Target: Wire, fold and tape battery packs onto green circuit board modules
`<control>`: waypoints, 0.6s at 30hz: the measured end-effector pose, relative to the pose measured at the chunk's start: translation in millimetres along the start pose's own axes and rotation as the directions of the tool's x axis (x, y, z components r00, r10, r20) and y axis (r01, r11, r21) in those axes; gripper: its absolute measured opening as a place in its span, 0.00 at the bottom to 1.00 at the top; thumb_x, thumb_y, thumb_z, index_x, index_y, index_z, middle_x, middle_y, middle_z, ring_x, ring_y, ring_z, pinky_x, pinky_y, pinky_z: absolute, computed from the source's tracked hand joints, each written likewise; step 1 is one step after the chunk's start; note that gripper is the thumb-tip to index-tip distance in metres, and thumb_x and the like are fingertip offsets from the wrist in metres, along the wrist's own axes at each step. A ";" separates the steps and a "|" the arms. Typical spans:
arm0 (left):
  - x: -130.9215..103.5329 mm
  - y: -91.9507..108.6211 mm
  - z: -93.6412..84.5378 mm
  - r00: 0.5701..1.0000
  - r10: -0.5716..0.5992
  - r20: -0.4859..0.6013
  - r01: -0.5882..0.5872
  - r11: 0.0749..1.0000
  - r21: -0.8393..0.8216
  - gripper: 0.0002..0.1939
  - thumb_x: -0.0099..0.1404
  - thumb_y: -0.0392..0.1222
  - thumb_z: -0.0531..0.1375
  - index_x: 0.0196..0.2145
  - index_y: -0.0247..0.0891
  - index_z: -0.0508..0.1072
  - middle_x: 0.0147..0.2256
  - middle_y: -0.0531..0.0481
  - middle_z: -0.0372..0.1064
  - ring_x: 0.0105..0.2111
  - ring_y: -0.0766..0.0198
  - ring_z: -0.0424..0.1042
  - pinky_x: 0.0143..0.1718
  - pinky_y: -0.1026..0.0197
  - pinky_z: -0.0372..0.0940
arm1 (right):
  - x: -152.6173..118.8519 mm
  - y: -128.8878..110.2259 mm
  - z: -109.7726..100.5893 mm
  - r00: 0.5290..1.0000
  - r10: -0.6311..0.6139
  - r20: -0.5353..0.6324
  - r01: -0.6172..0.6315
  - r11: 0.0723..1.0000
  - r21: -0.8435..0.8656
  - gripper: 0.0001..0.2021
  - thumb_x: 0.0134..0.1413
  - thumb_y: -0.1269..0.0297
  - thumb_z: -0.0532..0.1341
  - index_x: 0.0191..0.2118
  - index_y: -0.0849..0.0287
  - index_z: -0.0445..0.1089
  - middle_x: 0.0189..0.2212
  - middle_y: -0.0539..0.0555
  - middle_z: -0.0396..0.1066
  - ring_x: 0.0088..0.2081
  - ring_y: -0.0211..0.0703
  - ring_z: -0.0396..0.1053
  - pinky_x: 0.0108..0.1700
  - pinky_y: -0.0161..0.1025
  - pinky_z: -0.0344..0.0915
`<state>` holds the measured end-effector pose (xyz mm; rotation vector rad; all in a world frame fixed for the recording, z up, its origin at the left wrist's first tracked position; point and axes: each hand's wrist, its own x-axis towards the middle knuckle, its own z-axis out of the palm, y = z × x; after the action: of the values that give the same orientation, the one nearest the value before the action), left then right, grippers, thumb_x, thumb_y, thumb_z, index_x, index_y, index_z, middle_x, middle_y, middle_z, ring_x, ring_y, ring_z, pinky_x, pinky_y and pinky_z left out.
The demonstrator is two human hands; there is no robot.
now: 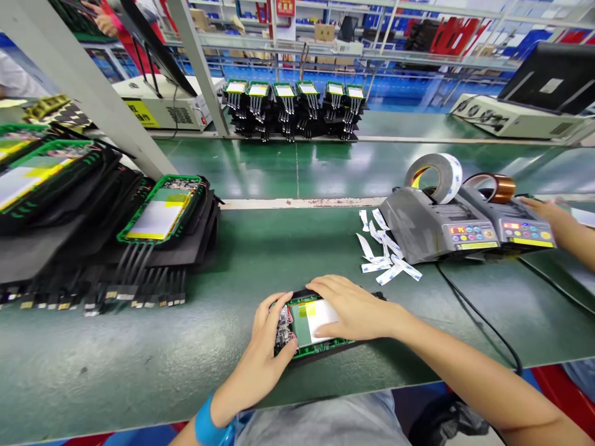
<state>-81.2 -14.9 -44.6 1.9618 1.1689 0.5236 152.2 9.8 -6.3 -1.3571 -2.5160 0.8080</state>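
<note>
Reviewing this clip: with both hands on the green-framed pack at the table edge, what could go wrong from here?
1. The green-framed pack lies near the table's front edge; a push from the left hand or right hand might slide it off.
2. The left hand's thumb lies on the exposed circuit board; pressure could harm it.
3. The black cable runs near the right forearm and could snag.
</note>
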 end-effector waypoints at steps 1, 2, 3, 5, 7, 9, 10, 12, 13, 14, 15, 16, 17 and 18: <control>0.3 -0.4 0.9 1.000 -0.014 -0.003 0.014 0.999 -0.035 0.28 0.68 0.42 0.52 0.63 0.51 0.47 0.60 0.44 0.48 0.61 0.51 0.53 0.59 0.41 0.56 | 0.0 0.8 -0.2 1.000 0.000 0.004 0.000 1.000 0.004 0.36 0.47 0.52 0.66 0.60 0.60 0.57 0.55 0.62 0.64 0.57 0.55 0.60 0.57 0.54 0.60; 0.6 -0.8 1.7 1.000 -0.030 -0.006 0.030 0.997 -0.074 0.27 0.68 0.43 0.52 0.62 0.52 0.48 0.59 0.44 0.48 0.61 0.51 0.53 0.59 0.40 0.55 | 0.0 1.1 -1.0 1.000 0.003 0.008 -0.003 1.000 0.005 0.36 0.47 0.52 0.66 0.60 0.60 0.57 0.55 0.61 0.64 0.56 0.55 0.61 0.56 0.54 0.61; 0.9 -1.1 2.4 0.999 -0.048 -0.006 0.047 0.993 -0.112 0.27 0.68 0.43 0.52 0.62 0.52 0.48 0.59 0.44 0.48 0.61 0.51 0.52 0.60 0.40 0.54 | 0.3 1.0 -2.2 1.000 0.015 0.015 -0.015 1.000 -0.001 0.36 0.47 0.51 0.66 0.60 0.60 0.57 0.55 0.61 0.64 0.55 0.55 0.62 0.56 0.54 0.61; 1.9 -1.7 4.4 0.997 -0.078 -0.010 0.075 0.982 -0.172 0.26 0.66 0.40 0.52 0.60 0.53 0.50 0.58 0.46 0.48 0.61 0.51 0.51 0.61 0.38 0.51 | 2.2 0.4 -5.7 0.997 0.061 0.037 -0.059 0.997 -0.042 0.38 0.45 0.50 0.67 0.60 0.62 0.58 0.53 0.62 0.65 0.54 0.58 0.63 0.54 0.55 0.63; 3.1 -2.3 6.9 0.995 -0.096 -0.024 0.090 0.975 -0.202 0.26 0.65 0.36 0.51 0.58 0.52 0.51 0.57 0.46 0.48 0.61 0.52 0.50 0.61 0.37 0.48 | 6.2 0.5 -9.7 0.993 0.101 0.065 -0.094 0.990 -0.106 0.40 0.41 0.48 0.68 0.58 0.64 0.60 0.50 0.64 0.67 0.51 0.60 0.65 0.51 0.56 0.65; 3.9 -3.0 9.3 0.994 -0.102 -0.048 0.090 0.975 -0.205 0.26 0.63 0.32 0.49 0.56 0.51 0.52 0.56 0.47 0.49 0.60 0.53 0.50 0.61 0.36 0.46 | 11.9 2.1 -13.1 0.990 0.098 0.099 -0.083 0.986 -0.147 0.42 0.36 0.45 0.69 0.56 0.64 0.63 0.45 0.64 0.70 0.47 0.61 0.67 0.46 0.55 0.67; 3.9 -3.1 10.1 0.993 -0.098 -0.063 0.083 0.976 -0.203 0.26 0.62 0.31 0.49 0.55 0.50 0.53 0.56 0.47 0.49 0.60 0.54 0.50 0.61 0.36 0.46 | 15.1 3.2 -14.2 0.990 0.083 0.115 -0.066 0.986 -0.152 0.42 0.33 0.44 0.70 0.54 0.63 0.64 0.43 0.63 0.71 0.45 0.60 0.69 0.44 0.54 0.68; 2.6 -3.3 10.9 0.993 -0.075 -0.096 0.056 0.981 -0.187 0.26 0.60 0.30 0.49 0.54 0.50 0.54 0.55 0.47 0.50 0.60 0.55 0.51 0.62 0.38 0.46 | 21.4 4.9 -15.4 0.988 0.060 0.142 -0.038 0.988 -0.151 0.42 0.28 0.41 0.70 0.51 0.62 0.67 0.40 0.62 0.72 0.40 0.59 0.71 0.39 0.50 0.68; 1.3 -3.4 11.0 0.992 -0.056 -0.116 0.035 0.984 -0.173 0.26 0.59 0.29 0.49 0.53 0.49 0.56 0.55 0.47 0.52 0.59 0.55 0.53 0.61 0.39 0.48 | 24.4 5.1 -15.4 0.986 0.058 0.154 -0.034 0.988 -0.153 0.42 0.25 0.40 0.71 0.48 0.61 0.69 0.38 0.61 0.72 0.38 0.58 0.72 0.37 0.49 0.68; -0.2 -3.8 11.1 0.989 -0.036 -0.142 0.014 0.988 -0.153 0.27 0.58 0.29 0.49 0.53 0.49 0.57 0.55 0.46 0.53 0.59 0.55 0.54 0.61 0.40 0.50 | 27.3 5.0 -15.0 0.985 0.059 0.164 -0.032 0.987 -0.159 0.41 0.23 0.40 0.71 0.46 0.61 0.70 0.37 0.60 0.73 0.36 0.57 0.72 0.35 0.47 0.67; -1.5 -4.7 11.4 0.986 -0.012 -0.165 -0.010 0.991 -0.131 0.27 0.57 0.29 0.50 0.53 0.49 0.58 0.54 0.46 0.55 0.58 0.55 0.56 0.59 0.41 0.53 | 30.2 4.7 -14.2 0.983 0.065 0.173 -0.036 0.986 -0.165 0.39 0.22 0.40 0.71 0.43 0.61 0.71 0.35 0.59 0.73 0.34 0.56 0.72 0.34 0.46 0.67; -2.3 -6.1 12.1 0.980 0.020 -0.199 -0.042 0.994 -0.105 0.27 0.56 0.29 0.51 0.52 0.49 0.60 0.54 0.46 0.57 0.57 0.55 0.58 0.58 0.42 0.56 | 33.0 4.5 -12.9 0.979 0.070 0.193 -0.037 0.985 -0.168 0.38 0.20 0.40 0.71 0.41 0.60 0.72 0.33 0.58 0.72 0.33 0.56 0.72 0.33 0.45 0.66; -2.5 -7.8 13.3 0.972 0.052 -0.228 -0.072 0.994 -0.079 0.27 0.54 0.30 0.54 0.51 0.48 0.62 0.53 0.45 0.59 0.56 0.54 0.60 0.57 0.44 0.58 | 35.7 4.5 -11.0 0.978 0.072 0.198 -0.040 0.986 -0.163 0.37 0.21 0.41 0.71 0.40 0.60 0.72 0.33 0.58 0.72 0.32 0.55 0.72 0.33 0.45 0.66; -2.0 -9.7 14.9 0.962 0.082 -0.262 -0.100 0.994 -0.052 0.26 0.53 0.32 0.57 0.50 0.47 0.64 0.51 0.45 0.62 0.54 0.54 0.63 0.55 0.46 0.61 | 38.2 4.9 -8.5 0.973 0.082 0.217 -0.049 0.987 -0.152 0.35 0.20 0.43 0.71 0.39 0.60 0.72 0.32 0.57 0.72 0.31 0.55 0.71 0.33 0.45 0.65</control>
<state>-77.5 -20.1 -61.3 1.9391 1.2064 0.8780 137.3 46.3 -5.7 -1.4774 -2.7633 0.8458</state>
